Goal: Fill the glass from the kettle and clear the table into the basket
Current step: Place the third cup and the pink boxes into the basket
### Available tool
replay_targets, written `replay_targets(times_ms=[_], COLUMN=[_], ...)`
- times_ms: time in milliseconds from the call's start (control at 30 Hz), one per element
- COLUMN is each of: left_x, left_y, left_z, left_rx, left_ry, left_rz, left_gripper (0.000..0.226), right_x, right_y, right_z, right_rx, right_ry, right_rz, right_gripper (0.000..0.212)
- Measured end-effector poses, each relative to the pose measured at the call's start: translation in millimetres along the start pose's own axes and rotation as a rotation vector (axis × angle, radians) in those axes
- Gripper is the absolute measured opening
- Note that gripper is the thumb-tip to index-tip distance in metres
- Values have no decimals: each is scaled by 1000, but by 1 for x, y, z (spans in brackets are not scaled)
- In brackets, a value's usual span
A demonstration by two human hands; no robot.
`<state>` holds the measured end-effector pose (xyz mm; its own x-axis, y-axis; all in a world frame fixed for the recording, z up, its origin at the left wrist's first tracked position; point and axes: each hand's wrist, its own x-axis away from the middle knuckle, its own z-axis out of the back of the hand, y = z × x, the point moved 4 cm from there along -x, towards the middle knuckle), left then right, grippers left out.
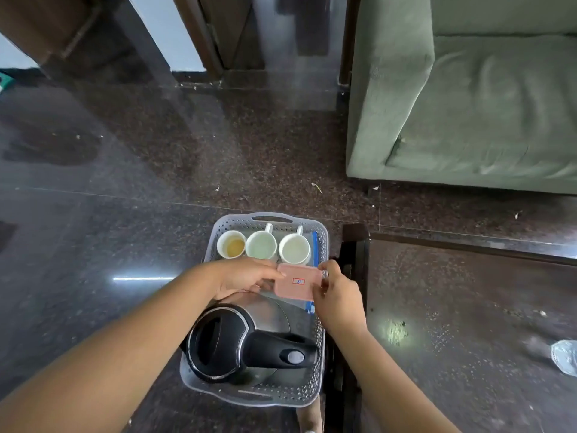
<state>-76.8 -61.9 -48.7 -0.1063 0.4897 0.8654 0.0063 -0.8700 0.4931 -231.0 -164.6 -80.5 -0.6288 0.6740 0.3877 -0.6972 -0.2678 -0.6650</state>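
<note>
My left hand [246,276] and right hand [338,295] pinch a small pink box [298,282] between fingertips, one at each short side, over the basket [321,354]. Largest first: the kettle [237,342] fills the near half; I judge it heavy, best lifted by its handle. Three cups [261,244] line the far wall, probably fragile, one holding yellowish liquid. The box looks light and stiff, its edges the easy hold. Little free room remains: only a gap between kettle and cups. The table [468,307] lies just right.
</note>
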Motion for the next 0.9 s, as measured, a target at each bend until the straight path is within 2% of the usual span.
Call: replay_targets(times_ms=[133,233,333,533,600,767,900], left_x=[-27,-41,-46,-51,-53,-51,-47], left_y=[-12,-18,-21,-24,-23,-27,-24], left_z=[4,0,-2,-1,-1,0,-4], left_rx=[-94,-171,-181,-212,-244,-173,-181], left_ry=[-77,-146,-207,-187,-186,-258,-250], left_rz=[36,60,88,183,180,174,154], left_gripper=[35,29,26,63,58,16,27], right_x=[-11,-15,-18,-27,-26,-26,-25], right_y=[-4,-10,-16,-21,-17,-9,-10], right_z=[-8,-16,-19,-21,-24,-22,-22], right_rx=[222,540,692,776,757,728,741], right_ry=[20,4,35,55,43,79,89], right_rz=[109,162,186,131,138,231,279], right_gripper=[21,31,26,26,25,24,22])
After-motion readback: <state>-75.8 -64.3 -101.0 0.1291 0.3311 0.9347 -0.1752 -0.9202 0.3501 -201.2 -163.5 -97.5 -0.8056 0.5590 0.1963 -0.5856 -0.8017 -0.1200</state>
